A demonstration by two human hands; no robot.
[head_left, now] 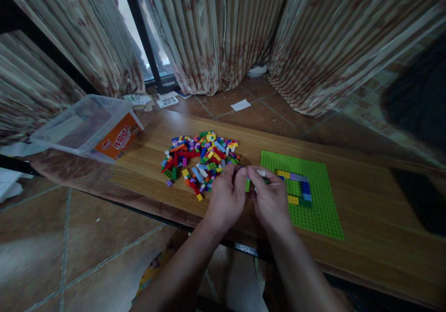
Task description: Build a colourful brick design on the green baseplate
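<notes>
My left hand (226,193) and my right hand (272,196) meet over the middle of the wooden table, thumbs close together. Between their fingertips shows a light green toy brick (247,185), which both hands pinch. A white brick (260,173) pokes out at my right fingers, with a bit of dark green beside it; how these pieces join is hidden. Right of the hands lies a green baseplate (318,214) carrying a rectangular outline of yellow, purple, blue and green bricks (305,189), partly covered by my right hand. Loose coloured bricks (200,156) are heaped left of my hands.
A clear plastic box (87,121) with an orange label stands at the table's left end. On the right end of the wooden table (369,210) rests a dark flat object (418,200). Curtains (216,33) hang behind, with papers (240,105) on the tiled floor.
</notes>
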